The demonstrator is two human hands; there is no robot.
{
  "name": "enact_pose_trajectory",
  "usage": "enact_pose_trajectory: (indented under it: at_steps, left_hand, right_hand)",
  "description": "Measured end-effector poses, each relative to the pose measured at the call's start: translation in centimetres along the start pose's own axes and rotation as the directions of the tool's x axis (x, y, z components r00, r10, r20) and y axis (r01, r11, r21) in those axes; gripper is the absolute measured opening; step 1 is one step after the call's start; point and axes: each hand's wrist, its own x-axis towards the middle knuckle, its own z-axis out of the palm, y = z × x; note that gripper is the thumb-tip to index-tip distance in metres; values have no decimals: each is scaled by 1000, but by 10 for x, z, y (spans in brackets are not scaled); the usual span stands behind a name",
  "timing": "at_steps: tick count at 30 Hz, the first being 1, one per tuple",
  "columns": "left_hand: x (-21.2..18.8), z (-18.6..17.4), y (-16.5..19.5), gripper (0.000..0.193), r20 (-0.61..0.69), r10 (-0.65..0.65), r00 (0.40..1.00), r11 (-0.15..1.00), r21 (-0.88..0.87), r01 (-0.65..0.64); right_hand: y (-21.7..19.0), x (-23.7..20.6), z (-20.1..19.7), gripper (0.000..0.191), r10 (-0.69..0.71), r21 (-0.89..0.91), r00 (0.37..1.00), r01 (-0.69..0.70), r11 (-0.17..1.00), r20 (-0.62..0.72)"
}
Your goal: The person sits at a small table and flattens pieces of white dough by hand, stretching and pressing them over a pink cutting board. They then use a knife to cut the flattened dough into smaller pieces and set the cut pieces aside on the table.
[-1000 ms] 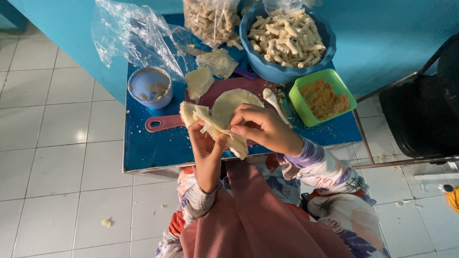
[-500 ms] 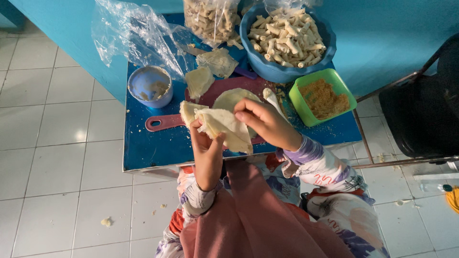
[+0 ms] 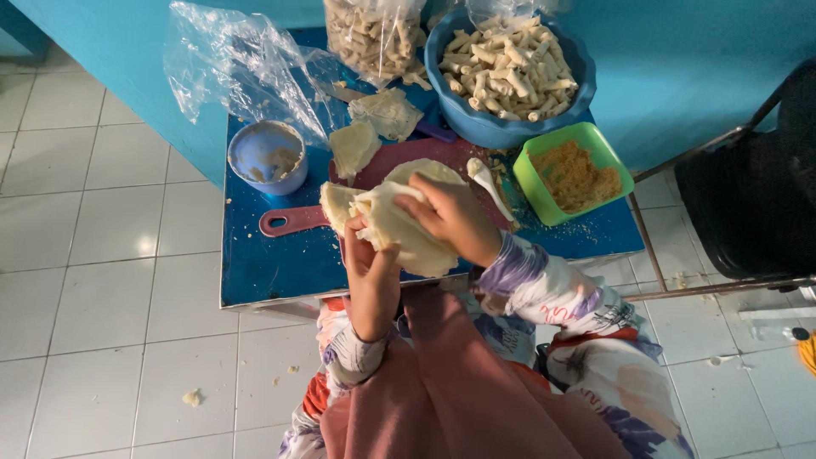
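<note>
Centrally, one pale, thin wrapper sheet [image 3: 399, 228] hangs between both hands above the near edge of the blue table [image 3: 263, 268]. The left hand [image 3: 371, 270] comes up from below, its fingers closed on the sheet's lower left part. The right hand [image 3: 450, 217] lies over the top of the sheet, fingers curled and pinching it from above. The sheet droops in soft folds and covers part of the left palm.

Just behind the hands lies one dark red cutting board [image 3: 374, 170], its handle [image 3: 289, 221] pointing left. One more round wrapper [image 3: 425, 170] rests flat on the board, partly hidden by the right hand. One white spoon [image 3: 486, 180] lies near the board's right end. Two further crumpled pale pieces lie farther back: one [image 3: 353, 146] at the board's far left corner, another [image 3: 387, 110] behind it.

One small blue cup [image 3: 268, 157] stands at the left of the table. One large blue bowl [image 3: 508, 72] heaped with many pale rolled sticks stands at the back right, too many to count. One green square container [image 3: 574, 172] holding orange-brown crumbs sits just beside that bowl, at the right. One clear bag of rolled sticks [image 3: 374, 38] stands at the back, and one loose clear plastic sheet [image 3: 238, 64] sprawls at the back left. A few crumbs dot the white tiled floor [image 3: 102, 280].
</note>
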Motion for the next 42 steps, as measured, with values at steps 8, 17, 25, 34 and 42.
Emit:
enact_pose_trajectory:
  at_steps: [8,17,25,34,42]
  left_hand:
    - [2,-4,34,55,5,-104,995,960,-262,102]
    - [-2,-32,68,44,-284,84,955,988,-100,-117]
    - [4,-23,78,45,-261,92,961,983,-128,-128]
    - [8,-5,72,55,-241,33,970,990,-129,-65]
    - [7,1,69,45,-169,32,985,994,-96,-49]
  right_hand:
    - [38,12,-32,26,65,-76,956,-91,993,-286]
    - [53,8,-69,30,125,14,954,-126,992,-274]
    - [79,22,-70,46,227,7,965,-228,974,-127]
    - [66,21,-11,21,-270,-421,959,208,883,-90]
    - [59,-21,30,24,-354,-594,918,387,705,179]
